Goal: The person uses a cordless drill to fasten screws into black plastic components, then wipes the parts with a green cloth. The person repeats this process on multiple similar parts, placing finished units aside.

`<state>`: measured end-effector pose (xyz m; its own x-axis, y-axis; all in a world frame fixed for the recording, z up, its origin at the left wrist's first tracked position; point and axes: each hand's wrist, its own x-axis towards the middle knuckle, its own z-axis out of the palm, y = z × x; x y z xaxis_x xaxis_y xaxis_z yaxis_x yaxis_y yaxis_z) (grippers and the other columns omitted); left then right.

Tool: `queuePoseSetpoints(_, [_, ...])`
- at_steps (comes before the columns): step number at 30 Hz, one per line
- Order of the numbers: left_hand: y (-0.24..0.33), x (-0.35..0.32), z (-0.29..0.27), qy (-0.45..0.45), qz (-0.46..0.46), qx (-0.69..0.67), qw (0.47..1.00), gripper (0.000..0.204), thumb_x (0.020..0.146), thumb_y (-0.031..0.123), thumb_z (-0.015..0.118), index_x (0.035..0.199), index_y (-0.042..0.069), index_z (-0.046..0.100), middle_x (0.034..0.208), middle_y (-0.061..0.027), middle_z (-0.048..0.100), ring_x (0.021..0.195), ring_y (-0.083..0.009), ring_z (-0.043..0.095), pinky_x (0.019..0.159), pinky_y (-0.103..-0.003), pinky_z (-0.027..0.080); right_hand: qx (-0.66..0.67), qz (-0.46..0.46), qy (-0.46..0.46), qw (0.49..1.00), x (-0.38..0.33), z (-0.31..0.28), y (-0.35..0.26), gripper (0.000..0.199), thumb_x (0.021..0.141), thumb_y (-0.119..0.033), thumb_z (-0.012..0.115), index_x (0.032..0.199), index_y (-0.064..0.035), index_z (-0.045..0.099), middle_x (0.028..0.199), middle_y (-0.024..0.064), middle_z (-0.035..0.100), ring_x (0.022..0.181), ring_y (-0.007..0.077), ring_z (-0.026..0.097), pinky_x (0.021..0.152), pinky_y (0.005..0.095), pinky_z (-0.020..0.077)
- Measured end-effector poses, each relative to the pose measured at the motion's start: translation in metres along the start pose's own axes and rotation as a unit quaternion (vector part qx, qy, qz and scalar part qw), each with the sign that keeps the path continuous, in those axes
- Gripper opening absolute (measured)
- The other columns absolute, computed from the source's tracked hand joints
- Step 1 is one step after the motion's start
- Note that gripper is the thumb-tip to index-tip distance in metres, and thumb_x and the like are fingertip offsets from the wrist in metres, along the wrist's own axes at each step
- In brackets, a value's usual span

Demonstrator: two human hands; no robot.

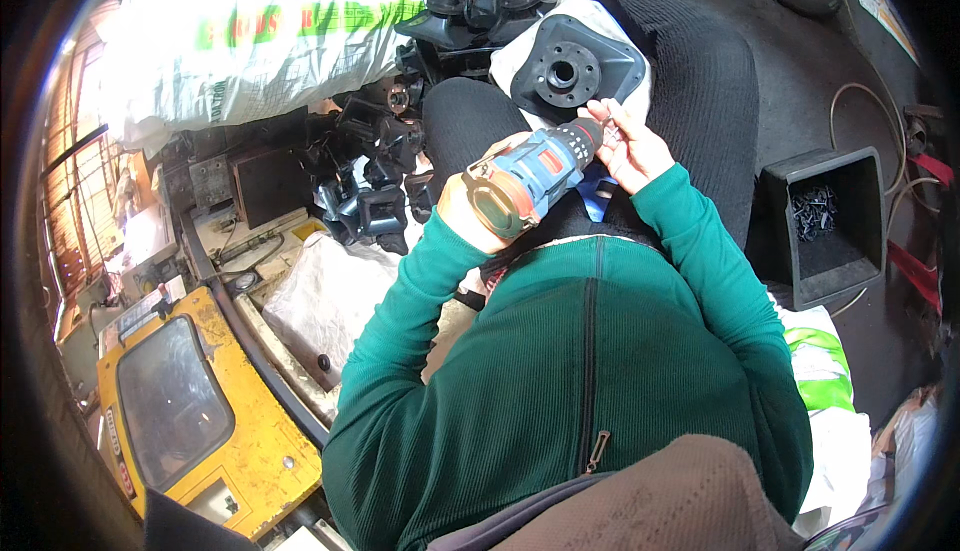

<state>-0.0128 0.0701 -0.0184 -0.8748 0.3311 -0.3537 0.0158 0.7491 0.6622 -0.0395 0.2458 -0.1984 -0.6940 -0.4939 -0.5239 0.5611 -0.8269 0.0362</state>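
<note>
Left hand (468, 213) grips blue drill (530, 176) — right hand (625, 146) pinches its chuck (588, 134).

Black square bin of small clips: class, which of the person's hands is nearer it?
Right. The right hand is at the drill's tip, closer to the black square bin; the left hand grips farther away.
</note>
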Motion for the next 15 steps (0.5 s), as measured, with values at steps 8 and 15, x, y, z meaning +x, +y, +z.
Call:
queuePoseSetpoints(8, [-0.001,-0.009,-0.015,-0.03,-0.001,0.099,0.995,0.091,0.057,0.032,0.083,0.134,0.012,0.039,0.105,-0.0117,0.065,0.082,-0.0226,0.067,0.076,-0.031,0.054,-0.029,0.037,0.001,0.999,0.002,0.001,0.016,0.026,0.092,-0.023,0.054,0.103,0.0004,0.057,0.094,0.0116,0.064,0.086,0.0184,0.062,0.08,0.0358,0.0541])
queuePoseSetpoints(15, [-0.022,-0.003,-0.036,0.039,0.043,0.155,0.986,0.053,0.067,0.015,0.076,0.115,0.005,0.055,0.109,-0.0119,0.06,0.101,-0.0281,0.059,0.089,-0.038,0.047,-0.183,-0.023,0.151,0.971,0.012,-0.01,0.021,0.031,0.091,-0.029,0.057,0.108,-0.0037,0.057,0.077,-0.0011,0.053,0.065,0.0067,0.053,0.062,0.0238,0.0544])
